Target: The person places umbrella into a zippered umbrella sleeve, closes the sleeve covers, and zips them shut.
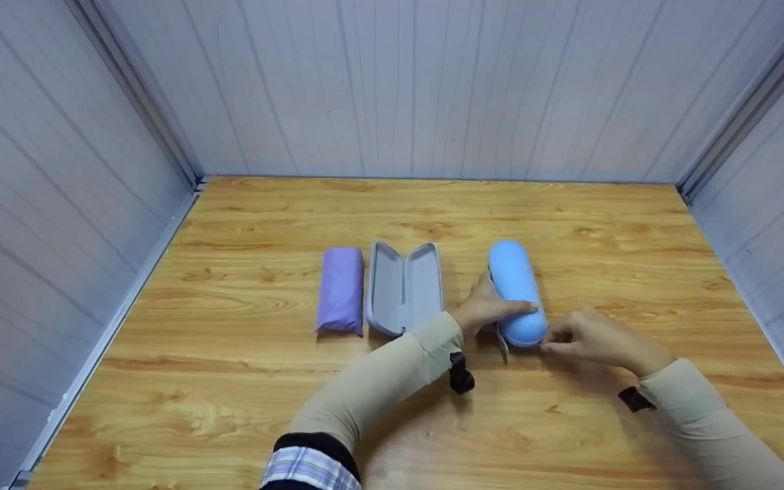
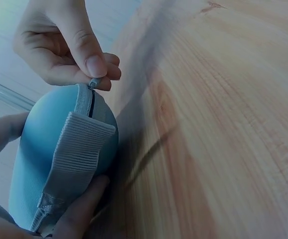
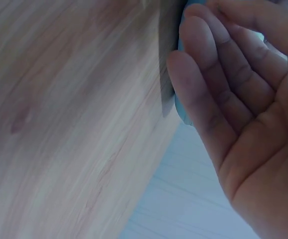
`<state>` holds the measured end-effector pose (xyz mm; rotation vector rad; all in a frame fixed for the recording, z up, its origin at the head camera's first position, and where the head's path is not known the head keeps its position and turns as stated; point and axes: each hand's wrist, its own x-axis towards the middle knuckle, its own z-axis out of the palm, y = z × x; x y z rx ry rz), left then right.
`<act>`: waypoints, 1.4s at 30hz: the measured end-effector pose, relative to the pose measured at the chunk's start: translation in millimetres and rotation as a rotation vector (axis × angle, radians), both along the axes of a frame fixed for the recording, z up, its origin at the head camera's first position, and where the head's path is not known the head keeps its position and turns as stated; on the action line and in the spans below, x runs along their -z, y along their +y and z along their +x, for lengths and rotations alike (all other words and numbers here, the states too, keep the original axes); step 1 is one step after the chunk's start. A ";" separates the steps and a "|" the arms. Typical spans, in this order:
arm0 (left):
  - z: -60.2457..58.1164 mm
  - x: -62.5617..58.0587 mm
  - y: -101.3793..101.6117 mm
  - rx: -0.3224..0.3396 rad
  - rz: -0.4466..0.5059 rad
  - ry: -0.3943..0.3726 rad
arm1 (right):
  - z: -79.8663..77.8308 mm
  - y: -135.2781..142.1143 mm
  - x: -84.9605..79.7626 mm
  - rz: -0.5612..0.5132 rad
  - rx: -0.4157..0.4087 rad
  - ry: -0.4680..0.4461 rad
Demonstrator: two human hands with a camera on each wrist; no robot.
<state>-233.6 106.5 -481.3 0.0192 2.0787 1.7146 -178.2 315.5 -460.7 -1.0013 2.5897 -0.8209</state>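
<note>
A blue zippered case [image 1: 513, 272] with rounded ends lies on the right half of the table. My left hand [image 1: 487, 305] grips it from the left, thumb across the top and fingers along the side. In the left wrist view, a ribbed grey strap [image 2: 79, 149] hangs at the end of the case. There my right hand [image 1: 593, 340] pinches the small zipper pull [image 2: 93, 83] between thumb and finger. A short dark gap shows along the zipper just below the pull. The right wrist view shows the other right fingers [image 3: 189, 82] curled beside the case.
To the left, a light grey hard case [image 1: 424, 289] lies open like a book. Beside it is a purple wrapped packet [image 1: 341, 289]. The wooden table [image 1: 229, 381] is bounded by pale panel walls [image 1: 392, 88] at the back and sides.
</note>
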 end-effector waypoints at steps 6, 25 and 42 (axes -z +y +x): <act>1.1 1.4 -0.1 -0.006 0.004 0.012 | 3.9 -3.7 -1.5 -0.005 -0.022 0.083; 7.1 -0.4 -0.5 -0.004 -0.023 0.030 | 6.9 -22.9 7.1 -0.020 -0.076 0.165; 3.7 3.3 1.4 0.011 -0.054 0.052 | 7.8 -22.0 7.9 -0.006 -0.042 0.100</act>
